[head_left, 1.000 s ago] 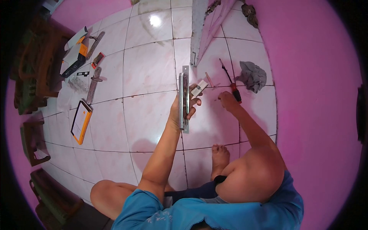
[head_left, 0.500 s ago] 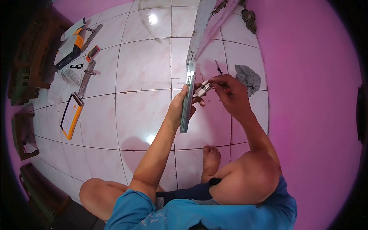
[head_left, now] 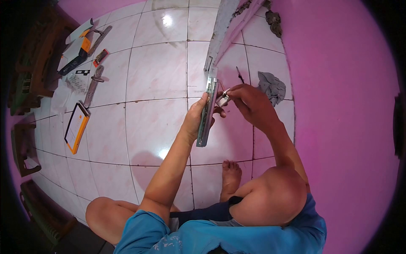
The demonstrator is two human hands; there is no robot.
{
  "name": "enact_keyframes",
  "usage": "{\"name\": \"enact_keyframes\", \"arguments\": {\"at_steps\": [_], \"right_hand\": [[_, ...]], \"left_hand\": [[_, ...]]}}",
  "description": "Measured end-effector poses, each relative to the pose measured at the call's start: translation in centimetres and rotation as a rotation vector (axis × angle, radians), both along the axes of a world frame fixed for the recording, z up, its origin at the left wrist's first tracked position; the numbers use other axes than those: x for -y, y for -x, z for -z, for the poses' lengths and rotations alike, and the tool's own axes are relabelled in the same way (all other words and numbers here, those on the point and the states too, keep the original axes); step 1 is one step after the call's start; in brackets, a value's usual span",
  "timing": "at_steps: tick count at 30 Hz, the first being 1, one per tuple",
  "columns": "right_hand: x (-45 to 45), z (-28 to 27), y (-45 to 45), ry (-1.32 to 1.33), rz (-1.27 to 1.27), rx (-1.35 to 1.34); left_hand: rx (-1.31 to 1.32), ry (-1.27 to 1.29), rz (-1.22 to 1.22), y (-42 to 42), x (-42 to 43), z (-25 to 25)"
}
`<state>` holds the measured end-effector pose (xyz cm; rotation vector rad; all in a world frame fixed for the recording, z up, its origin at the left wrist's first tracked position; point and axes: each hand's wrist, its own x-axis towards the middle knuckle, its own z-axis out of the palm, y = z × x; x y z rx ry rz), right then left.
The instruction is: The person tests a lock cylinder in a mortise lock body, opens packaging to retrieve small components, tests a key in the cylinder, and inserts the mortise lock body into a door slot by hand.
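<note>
My left hand (head_left: 196,116) is closed around a long metal mortise lock case (head_left: 206,122), held upright with its narrow silver side towards me. Just right of the case, my right hand (head_left: 252,105) pinches a small pale metal lock cylinder (head_left: 223,100) between thumb and fingers. The cylinder sits very close to the case's right side; whether they touch, I cannot tell. Some left fingers show behind the case, near the cylinder. Beyond both hands stands the edge of a worn door (head_left: 217,40), with a slot cut in it.
A pink wall (head_left: 334,106) rises on the right. A grey cloth (head_left: 272,88) and a thin dark tool (head_left: 240,75) lie on the tiles. To the left are door handle plates (head_left: 94,84), an orange-edged box (head_left: 77,128), an opened box (head_left: 76,57) and wooden furniture (head_left: 31,72).
The lock case has turned slightly and its upper end has dropped a little. My right hand has shifted left, bringing the cylinder closer to the case.
</note>
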<state>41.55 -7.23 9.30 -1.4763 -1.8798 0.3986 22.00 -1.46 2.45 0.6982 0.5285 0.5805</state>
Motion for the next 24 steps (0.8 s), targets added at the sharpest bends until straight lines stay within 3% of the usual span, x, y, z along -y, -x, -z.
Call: {"name": "enact_keyframes", "arguments": {"at_steps": [8,24], "right_hand": [[-0.1,-1.4,-0.2,0.099,-0.07,0.218],[-1.1,-2.7,0.8,0.177,-0.009,0.303]], "left_hand": [[-0.035,-0.036,-0.016,0.0,0.0,0.8],[-0.029,0.005,-0.027,-0.1,0.2,0.4]]}}
